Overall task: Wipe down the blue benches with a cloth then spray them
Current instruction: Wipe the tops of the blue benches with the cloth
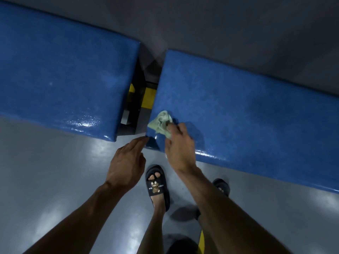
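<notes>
**Here, cloth on right bench corner**

We see the right hand [180, 143] grasping the green cloth [161, 123] on the right blue bench [247, 116], near its corner. Left hand [126, 160] released, fingers straight, fingertips touching that corner. Left blue bench [64, 74] sits apart.

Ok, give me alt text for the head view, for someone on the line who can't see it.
A person's right hand presses a crumpled pale green cloth onto the near left corner of the right-hand blue bench. The left hand, fingers straight, reaches toward that corner. A second blue bench sits to the left across a narrow gap, above a grey floor.
</notes>
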